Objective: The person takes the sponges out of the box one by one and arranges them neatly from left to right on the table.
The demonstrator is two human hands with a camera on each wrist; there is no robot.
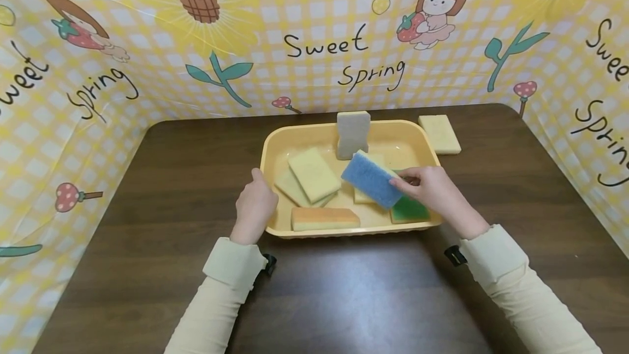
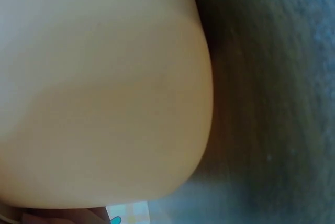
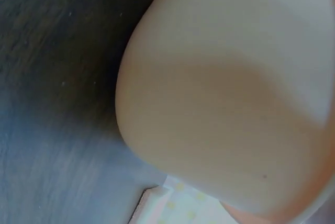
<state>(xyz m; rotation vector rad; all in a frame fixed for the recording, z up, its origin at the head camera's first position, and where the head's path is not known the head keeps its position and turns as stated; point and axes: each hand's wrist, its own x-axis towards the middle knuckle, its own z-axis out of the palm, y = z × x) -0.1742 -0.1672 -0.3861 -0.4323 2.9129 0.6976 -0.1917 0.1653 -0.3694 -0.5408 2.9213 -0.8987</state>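
My right hand (image 1: 429,187) pinches a sponge with a blue scouring face (image 1: 372,179) near its right end, tilted over the yellow tray (image 1: 339,228). At the tray's left rim, my left hand (image 1: 255,206) grips the edge with its fingers curled. Below the blue sponge lie a green sponge (image 1: 410,210) and a pale yellow one (image 1: 362,196), both partly covered. Two overlapping pale yellow sponges (image 1: 314,175) lie in the left half. An orange-topped sponge (image 1: 325,218) is along the front wall, and a grey-faced sponge (image 1: 352,134) stands upright against the back wall.
Another pale yellow sponge (image 1: 439,134) lies on the dark wooden table (image 1: 196,179), just outside the tray's back right corner. A yellow checked cloth (image 1: 314,26) hangs behind and at both sides. Smooth, pale skin fills much of both wrist views.
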